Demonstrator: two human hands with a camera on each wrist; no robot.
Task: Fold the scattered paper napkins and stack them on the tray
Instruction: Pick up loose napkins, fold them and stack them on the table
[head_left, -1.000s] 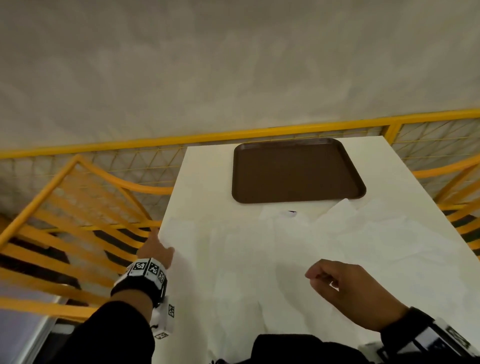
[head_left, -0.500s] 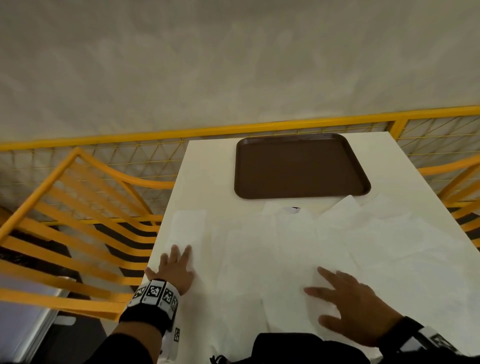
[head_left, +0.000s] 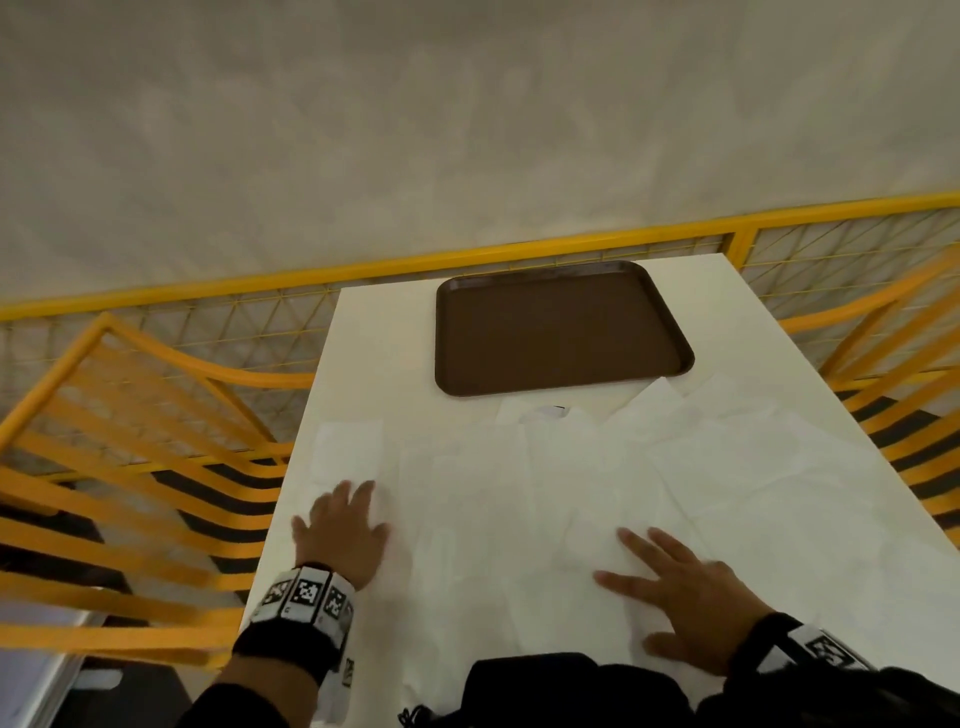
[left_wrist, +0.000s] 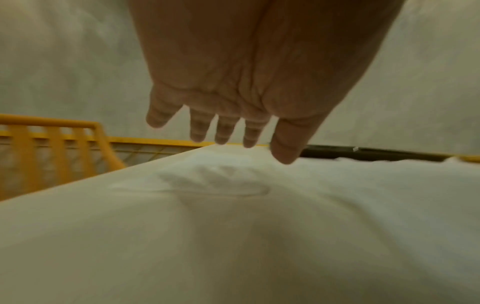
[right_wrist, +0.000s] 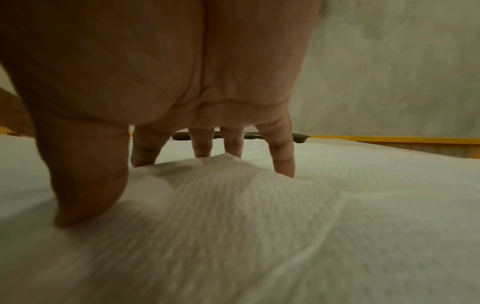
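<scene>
Several white paper napkins (head_left: 597, 483) lie spread and overlapping across the near half of the white table (head_left: 384, 332). A brown tray (head_left: 561, 332) with nothing on it sits at the far end. My left hand (head_left: 340, 535) lies with straight, spread fingers over a napkin (left_wrist: 207, 185) near the table's left edge; in the left wrist view the fingers (left_wrist: 223, 131) hover just above the paper. My right hand (head_left: 675, 587) presses flat on a napkin (right_wrist: 233, 205) at the near right, fingertips (right_wrist: 283, 164) touching the embossed paper, which bulges up under the palm.
Yellow metal railings (head_left: 130, 441) run along both sides of the table and behind it (head_left: 519, 254). A grey concrete wall (head_left: 467, 130) rises beyond. A dark garment (head_left: 545, 691) sits at the table's near edge.
One second ago my left hand held a napkin corner at the left edge and my right hand was curled on a napkin. Both have since flattened onto the napkins with straight fingers.
</scene>
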